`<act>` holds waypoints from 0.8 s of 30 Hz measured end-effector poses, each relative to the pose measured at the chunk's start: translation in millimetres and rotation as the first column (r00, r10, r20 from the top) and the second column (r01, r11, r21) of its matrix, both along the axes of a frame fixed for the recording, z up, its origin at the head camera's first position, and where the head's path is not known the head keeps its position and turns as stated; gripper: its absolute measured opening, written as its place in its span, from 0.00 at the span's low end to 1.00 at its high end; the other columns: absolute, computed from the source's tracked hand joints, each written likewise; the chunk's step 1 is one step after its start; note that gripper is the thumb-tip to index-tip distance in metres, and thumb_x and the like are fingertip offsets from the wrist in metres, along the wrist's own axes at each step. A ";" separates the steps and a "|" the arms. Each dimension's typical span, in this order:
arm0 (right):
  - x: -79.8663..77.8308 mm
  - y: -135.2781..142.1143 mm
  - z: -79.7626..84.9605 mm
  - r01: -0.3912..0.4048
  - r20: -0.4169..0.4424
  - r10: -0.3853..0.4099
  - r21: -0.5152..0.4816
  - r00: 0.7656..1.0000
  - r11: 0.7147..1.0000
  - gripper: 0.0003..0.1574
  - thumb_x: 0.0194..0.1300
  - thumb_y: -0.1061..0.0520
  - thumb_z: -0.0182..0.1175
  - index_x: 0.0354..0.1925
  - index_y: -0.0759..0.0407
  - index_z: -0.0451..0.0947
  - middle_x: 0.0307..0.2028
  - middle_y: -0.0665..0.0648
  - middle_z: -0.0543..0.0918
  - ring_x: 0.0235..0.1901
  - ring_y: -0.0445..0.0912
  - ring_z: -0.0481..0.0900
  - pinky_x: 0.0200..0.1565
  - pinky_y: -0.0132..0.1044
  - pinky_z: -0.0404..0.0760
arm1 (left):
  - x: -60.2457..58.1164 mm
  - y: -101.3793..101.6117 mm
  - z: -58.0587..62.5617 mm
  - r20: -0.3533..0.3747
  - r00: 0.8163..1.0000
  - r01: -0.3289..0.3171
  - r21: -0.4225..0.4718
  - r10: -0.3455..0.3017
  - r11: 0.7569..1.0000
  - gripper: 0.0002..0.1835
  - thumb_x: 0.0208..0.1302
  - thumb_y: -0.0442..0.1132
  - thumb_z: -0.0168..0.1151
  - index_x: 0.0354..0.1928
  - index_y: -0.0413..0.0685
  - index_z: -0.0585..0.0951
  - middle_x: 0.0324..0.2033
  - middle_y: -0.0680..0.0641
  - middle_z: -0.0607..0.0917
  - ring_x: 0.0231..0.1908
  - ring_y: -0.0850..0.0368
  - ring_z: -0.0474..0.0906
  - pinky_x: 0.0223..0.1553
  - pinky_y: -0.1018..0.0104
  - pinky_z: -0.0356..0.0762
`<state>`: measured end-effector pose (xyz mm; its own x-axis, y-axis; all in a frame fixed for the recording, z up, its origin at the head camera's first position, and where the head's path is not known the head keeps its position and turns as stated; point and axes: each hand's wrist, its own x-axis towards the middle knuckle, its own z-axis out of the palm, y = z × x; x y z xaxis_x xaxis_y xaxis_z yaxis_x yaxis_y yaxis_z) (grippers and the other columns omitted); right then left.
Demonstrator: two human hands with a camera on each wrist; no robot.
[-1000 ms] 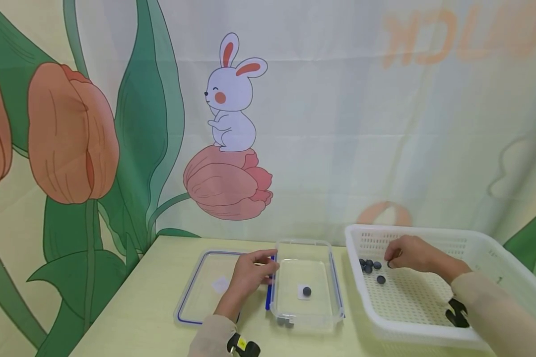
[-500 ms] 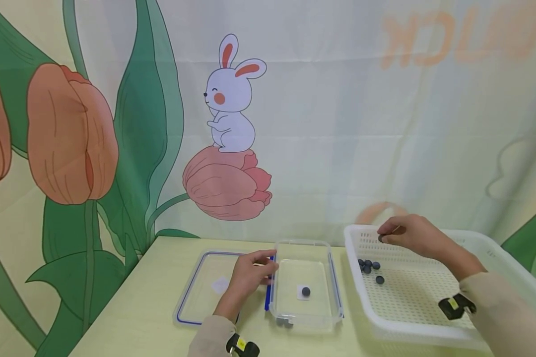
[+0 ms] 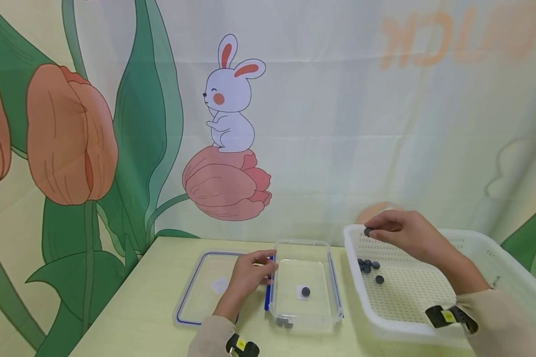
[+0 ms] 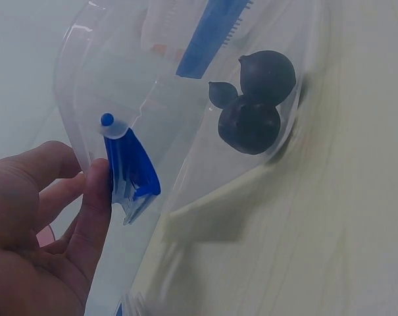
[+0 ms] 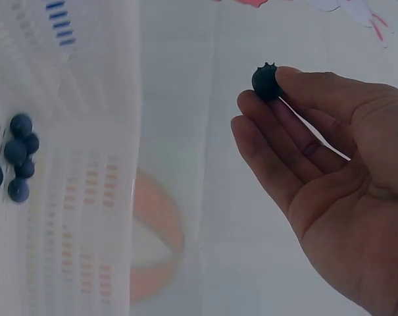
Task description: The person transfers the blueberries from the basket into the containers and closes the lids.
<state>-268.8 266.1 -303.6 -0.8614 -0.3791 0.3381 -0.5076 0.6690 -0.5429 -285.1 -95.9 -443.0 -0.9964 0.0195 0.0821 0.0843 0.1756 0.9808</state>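
Several likely blueberries point(image 5: 16, 151), box point(image 3: 299, 271), basket wall point(image 3: 362, 283) between

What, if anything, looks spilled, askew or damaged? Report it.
Nothing stands out. The clear container sits upright, its lid flat beside it. I see no dark berries loose on the table: they lie in container or white basket, one in the right hand.

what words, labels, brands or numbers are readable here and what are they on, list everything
"DUCK", probably: faint orange letters on the curtain, back to front; the far-right one is too blurred to be sure.
Yellow tags on the black wrist gear: too small to read.
Dark mark at the basket: too small to read.
White squares at box and lid: no readable text.
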 end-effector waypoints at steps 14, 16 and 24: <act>27.6 -42.8 -11.2 -0.110 0.050 0.120 -0.172 0.992 0.979 0.13 0.73 0.58 0.69 0.54 0.56 0.86 0.45 0.49 0.90 0.46 0.43 0.89 0.47 0.36 0.88 | 0.5 0.6 0.9 0.009 1.000 -0.006 -0.009 0.006 1.000 0.22 0.67 0.33 0.73 0.63 0.43 0.86 0.45 0.43 0.83 0.38 0.55 0.83 0.38 0.64 0.91; 30.3 -48.8 -14.4 -0.126 0.061 0.139 -0.183 0.988 0.975 0.12 0.73 0.58 0.69 0.53 0.55 0.86 0.45 0.48 0.90 0.46 0.44 0.89 0.48 0.36 0.88 | 0.5 0.5 0.8 0.008 1.000 -0.007 -0.010 0.008 1.000 0.22 0.67 0.33 0.73 0.63 0.43 0.86 0.45 0.43 0.83 0.38 0.55 0.83 0.38 0.64 0.91; 36.3 -69.4 -35.7 -0.212 0.096 0.238 -0.222 0.967 0.952 0.10 0.73 0.59 0.69 0.51 0.57 0.87 0.45 0.50 0.89 0.44 0.46 0.89 0.49 0.36 0.89 | -0.4 0.6 0.2 0.003 1.000 -0.010 -0.017 0.010 1.000 0.22 0.67 0.33 0.73 0.63 0.44 0.86 0.45 0.43 0.83 0.38 0.55 0.83 0.38 0.64 0.90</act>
